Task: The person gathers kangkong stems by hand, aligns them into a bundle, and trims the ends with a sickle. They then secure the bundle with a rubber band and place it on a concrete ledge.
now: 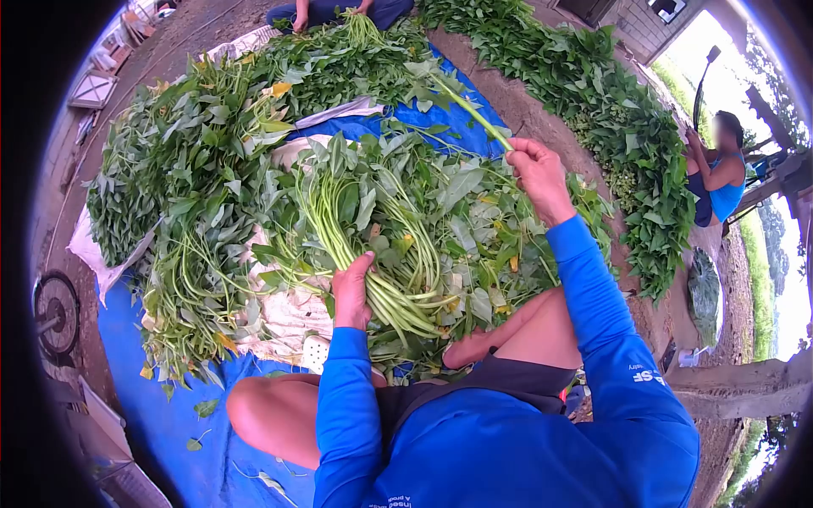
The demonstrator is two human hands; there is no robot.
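Tarp (157, 398): one, blue, spread under the greens, its near left part strewn with a few dropped leaves. Heap of leafy stems (182, 161): one, broad, lying on the left. A smaller pile (339, 72) is noted at the far side, by one seated person (385, 12), of whom only the legs and two hands are shown. Row of leafy greens (584, 102): one, long, laid on bare ground beyond the tarp and curved down the right side. A second person (724, 190), in a blue top, is seen at the row's outer edge. Pale cloth (292, 313): partly covered by greens at the centre.

Bundle of stems (334, 224): one, in front of the wearer, leaves pointed away, pale stalks curved toward the lap; the stalks are too many to be counted. It is held by the left hand (351, 296), thumb laid along the stalks; whether the other fingers are spread or together cannot be told, their tips being hidden. Single stem (470, 108): one, leafy at its far end, slanted above the greens, held well apart from the bundle. Its near end is pinched between thumb and forefinger of the right hand (539, 178); the remaining fingers cannot be clearly made out. Wheel (58, 317): one, at the left edge. White shoe (315, 351): one, with holes, partly hidden beside the left wrist.
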